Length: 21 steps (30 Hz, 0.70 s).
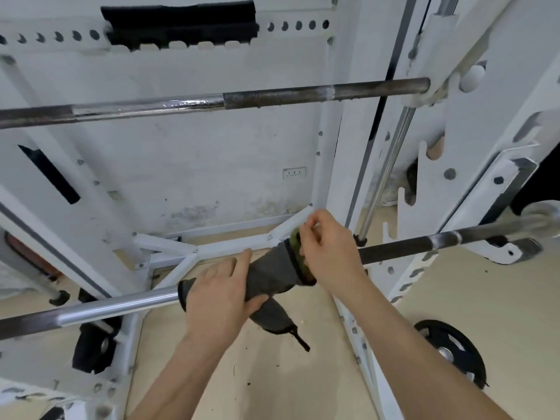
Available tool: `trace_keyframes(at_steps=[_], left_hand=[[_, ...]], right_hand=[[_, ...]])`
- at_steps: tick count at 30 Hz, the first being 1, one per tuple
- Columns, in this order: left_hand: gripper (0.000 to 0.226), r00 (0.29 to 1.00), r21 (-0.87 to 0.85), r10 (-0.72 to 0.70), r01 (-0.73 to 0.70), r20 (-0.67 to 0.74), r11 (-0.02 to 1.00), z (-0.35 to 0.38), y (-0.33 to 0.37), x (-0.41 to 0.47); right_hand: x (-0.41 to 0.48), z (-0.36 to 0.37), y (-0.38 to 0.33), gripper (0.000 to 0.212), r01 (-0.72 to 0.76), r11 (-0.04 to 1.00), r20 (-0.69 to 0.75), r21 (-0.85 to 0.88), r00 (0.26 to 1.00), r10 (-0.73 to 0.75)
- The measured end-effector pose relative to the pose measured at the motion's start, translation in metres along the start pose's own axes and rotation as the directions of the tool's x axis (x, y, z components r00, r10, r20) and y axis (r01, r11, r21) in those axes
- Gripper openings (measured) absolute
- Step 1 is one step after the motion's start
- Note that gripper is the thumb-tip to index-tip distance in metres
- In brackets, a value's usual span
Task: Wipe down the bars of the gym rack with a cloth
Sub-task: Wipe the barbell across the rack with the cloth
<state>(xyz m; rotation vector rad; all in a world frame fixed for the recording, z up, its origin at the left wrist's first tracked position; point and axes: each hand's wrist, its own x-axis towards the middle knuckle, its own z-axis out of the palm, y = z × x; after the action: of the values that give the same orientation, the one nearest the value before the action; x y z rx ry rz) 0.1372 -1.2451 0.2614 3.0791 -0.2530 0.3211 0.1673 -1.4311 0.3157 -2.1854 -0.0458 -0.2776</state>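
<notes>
Low in the middle, with left hand gripping cloth round bar and right hand pinching its edge, squeeze and slide.

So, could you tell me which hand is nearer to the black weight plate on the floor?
Right. The right hand pinches the cloth, up and left of the weight plate; the left hand grips the cloth even farther left.

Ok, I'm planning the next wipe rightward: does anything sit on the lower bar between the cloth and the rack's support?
Nothing visible does. Right of the grey cloth, held by the left hand and right hand, the lower bar runs bare to the white support.
</notes>
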Motion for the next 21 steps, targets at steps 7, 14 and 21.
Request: trace_keyframes(at_steps=[7,14,21], left_hand=[[0.055,0.994,-0.031,0.029,-0.032,-0.106,0.999,-0.018,-0.014,-0.029],[0.056,0.995,0.014,0.027,-0.029,0.095,0.999,-0.012,-0.045,-0.011],[0.04,0.971,-0.03,0.173,-0.171,0.164,0.985,-0.003,0.069,0.047]], right_hand=[[0.051,0.008,-0.029,0.046,0.136,0.99,0.117,-0.039,0.984,-0.131],[-0.038,0.012,0.026,0.034,0.239,0.941,0.072,-0.237,0.971,-0.229],[-0.074,0.007,0.073,0.029,-0.494,0.778,0.208,0.389,0.87,0.448]])
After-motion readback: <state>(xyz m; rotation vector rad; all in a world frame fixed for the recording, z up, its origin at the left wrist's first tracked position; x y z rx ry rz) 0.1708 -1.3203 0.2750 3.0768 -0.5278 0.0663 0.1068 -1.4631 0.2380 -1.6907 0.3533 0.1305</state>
